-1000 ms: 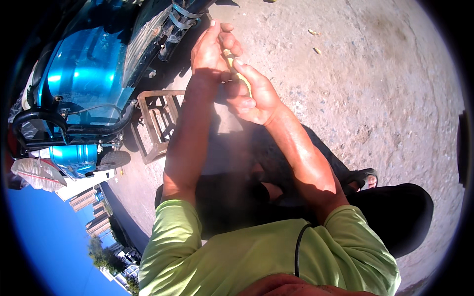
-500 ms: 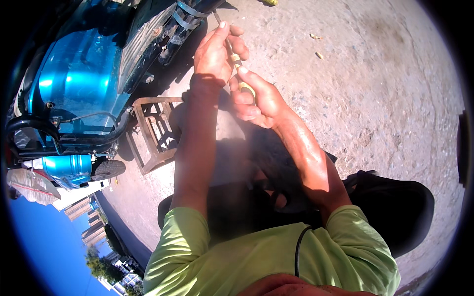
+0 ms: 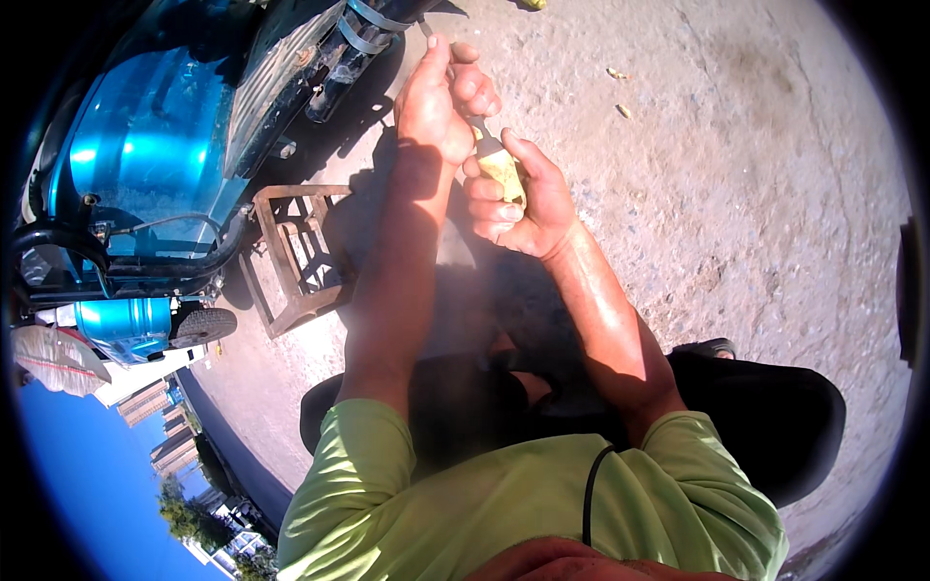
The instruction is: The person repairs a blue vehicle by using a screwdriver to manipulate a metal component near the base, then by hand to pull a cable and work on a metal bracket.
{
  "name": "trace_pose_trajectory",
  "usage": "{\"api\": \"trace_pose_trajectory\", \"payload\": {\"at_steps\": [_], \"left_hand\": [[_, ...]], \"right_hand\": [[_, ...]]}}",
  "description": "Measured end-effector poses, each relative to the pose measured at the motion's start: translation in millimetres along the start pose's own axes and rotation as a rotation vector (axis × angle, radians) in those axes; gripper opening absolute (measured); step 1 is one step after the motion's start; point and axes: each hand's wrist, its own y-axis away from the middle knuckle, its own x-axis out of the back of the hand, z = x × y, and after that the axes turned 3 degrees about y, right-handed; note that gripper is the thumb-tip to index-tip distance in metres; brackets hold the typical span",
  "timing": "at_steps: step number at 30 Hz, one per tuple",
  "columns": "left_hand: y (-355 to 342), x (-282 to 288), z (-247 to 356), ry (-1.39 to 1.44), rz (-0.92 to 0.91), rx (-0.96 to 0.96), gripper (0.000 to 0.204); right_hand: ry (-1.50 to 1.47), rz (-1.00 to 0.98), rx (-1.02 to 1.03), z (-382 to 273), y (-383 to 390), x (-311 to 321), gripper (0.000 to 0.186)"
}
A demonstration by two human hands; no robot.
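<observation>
Yellow-handled slim tool with thin metal shaft [image 3: 500,176], head view: handle lies diagonally across palm of bare right hand [image 3: 541,205], fingers wrapped around it, thumb along its side. Bare left hand [image 3: 433,111], above, curls around shaft; shaft end shows past left thumb, near black tube with grey bands [image 3: 351,46]. Off to left, whitish woven sack with red stripe [image 3: 60,361], contents hidden, beside small blue rounded metal tank [image 3: 124,327], closed sides. Brown open metal frame [image 3: 291,312] stands on pale ground [image 3: 736,184].
</observation>
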Motion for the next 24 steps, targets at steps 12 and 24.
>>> {"api": "trace_pose_trajectory", "payload": {"at_steps": [12, 24], "left_hand": [[0, 0, 5, -0.161, -0.037, 0.023, 0.041], [-4, 0, 6, -0.03, -0.016, 0.065, 0.04]], "right_hand": [[0.828, 0.495, 0.272, -2, -2, -18, 0.053], [-0.073, -0.005, 0.008, 2, -2, -4, 0.046]]}}
